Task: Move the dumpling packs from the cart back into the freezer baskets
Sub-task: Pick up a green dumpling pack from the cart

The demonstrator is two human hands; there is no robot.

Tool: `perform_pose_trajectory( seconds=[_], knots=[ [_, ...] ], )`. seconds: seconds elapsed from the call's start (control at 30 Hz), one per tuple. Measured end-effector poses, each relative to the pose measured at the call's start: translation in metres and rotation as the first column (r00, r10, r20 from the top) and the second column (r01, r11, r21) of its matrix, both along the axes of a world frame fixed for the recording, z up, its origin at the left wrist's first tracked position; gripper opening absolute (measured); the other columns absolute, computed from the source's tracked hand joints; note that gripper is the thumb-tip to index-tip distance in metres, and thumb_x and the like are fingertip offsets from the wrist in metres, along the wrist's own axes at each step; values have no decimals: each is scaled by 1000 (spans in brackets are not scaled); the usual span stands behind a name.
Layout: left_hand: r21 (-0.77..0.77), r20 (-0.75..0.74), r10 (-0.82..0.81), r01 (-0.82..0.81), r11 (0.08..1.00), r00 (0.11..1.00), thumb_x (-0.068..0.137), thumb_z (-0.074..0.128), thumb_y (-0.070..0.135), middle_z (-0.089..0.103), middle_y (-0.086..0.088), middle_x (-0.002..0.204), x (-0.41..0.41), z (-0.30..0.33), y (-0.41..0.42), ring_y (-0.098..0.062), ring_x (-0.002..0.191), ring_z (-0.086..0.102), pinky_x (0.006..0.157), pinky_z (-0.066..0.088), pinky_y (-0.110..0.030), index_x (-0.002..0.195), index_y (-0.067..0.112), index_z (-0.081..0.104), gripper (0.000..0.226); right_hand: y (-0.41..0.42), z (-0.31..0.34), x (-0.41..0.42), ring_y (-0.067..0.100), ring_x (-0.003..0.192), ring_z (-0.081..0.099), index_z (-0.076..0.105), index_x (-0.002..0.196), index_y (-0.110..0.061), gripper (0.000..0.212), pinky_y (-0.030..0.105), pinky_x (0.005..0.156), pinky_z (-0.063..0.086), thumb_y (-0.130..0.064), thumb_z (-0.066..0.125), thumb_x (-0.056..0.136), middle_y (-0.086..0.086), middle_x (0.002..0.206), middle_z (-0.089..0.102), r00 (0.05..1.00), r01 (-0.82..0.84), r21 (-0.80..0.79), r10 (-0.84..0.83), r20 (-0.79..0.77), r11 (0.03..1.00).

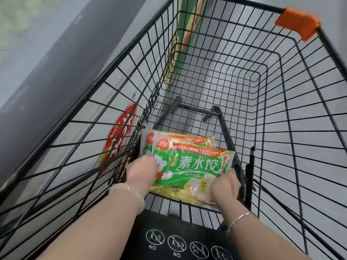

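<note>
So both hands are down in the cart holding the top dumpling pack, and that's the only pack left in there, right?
Not quite. The head view shows two packs: the top dumpling pack, which the left hand and the right hand grip at its sides, and a second pack lying under it, peeking out at the far edge. The rest is right: both hands are down in the cart.

Even, bright, diffuse light, faint shadows; glare on the top dumpling pack; strong wide-angle bending of the cart wires, upper-left corner blurred.
</note>
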State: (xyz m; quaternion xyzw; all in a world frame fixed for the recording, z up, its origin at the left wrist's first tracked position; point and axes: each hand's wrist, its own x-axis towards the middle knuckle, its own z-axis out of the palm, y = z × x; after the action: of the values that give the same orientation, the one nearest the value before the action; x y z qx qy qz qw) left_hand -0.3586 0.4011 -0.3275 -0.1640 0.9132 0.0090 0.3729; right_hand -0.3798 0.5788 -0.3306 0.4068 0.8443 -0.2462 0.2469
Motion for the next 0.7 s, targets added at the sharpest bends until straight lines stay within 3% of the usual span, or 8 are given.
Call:
perform_pose_trajectory(
  seconds=[0.13, 0.27, 0.43, 0.6, 0.7],
  knots=[
    [-1, -72, -20, 20, 1000, 997, 89, 45, -2, 64, -10, 117, -5, 26, 3, -29, 111, 63, 86, 51, -36, 116, 6, 58, 31, -1, 28, -6, 32, 98, 58, 48, 118, 5, 28, 31, 73, 45, 5, 42, 91, 21, 116, 57, 992, -106, -20, 104, -74, 994],
    [21, -205, 21, -17, 1000, 979, 89, 44, -4, 64, -11, 116, -21, 78, -2, -30, 109, 63, 85, 52, -37, 113, 6, 58, 30, -7, 77, -20, 37, 100, 61, 49, 112, 4, 23, 44, 82, 54, 4, 44, 90, 23, 113, 59, 969, -150, -6, 146, -197, 989],
    [15, -362, 26, -22, 1000, 932, 89, 42, -3, 62, -12, 120, -44, 164, -9, -32, 113, 61, 89, 50, -40, 117, 5, 54, 32, -9, 165, -44, 35, 101, 59, 53, 112, 4, 23, 36, 73, 48, 0, 43, 92, 21, 113, 59, 902, -208, 60, 215, -374, 976],
    [61, -509, 118, -101, 993, 853, 90, 50, 15, 60, -10, 122, -44, 254, -25, -33, 113, 61, 89, 50, -41, 119, 8, 53, 30, -17, 256, -63, 27, 79, 53, 56, 106, 0, 18, 36, 63, 46, -5, 44, 94, 17, 104, 62, 815, -248, 97, 262, -517, 964],
    [55, -565, 153, -148, 987, 811, 90, 51, 17, 61, -11, 119, -26, 306, -44, -33, 111, 61, 87, 50, -39, 117, 9, 54, 29, -37, 305, -61, 27, 79, 55, 56, 105, -2, 17, 33, 59, 44, -8, 44, 95, 15, 101, 63, 760, -301, 128, 318, -567, 945]
  ],
)
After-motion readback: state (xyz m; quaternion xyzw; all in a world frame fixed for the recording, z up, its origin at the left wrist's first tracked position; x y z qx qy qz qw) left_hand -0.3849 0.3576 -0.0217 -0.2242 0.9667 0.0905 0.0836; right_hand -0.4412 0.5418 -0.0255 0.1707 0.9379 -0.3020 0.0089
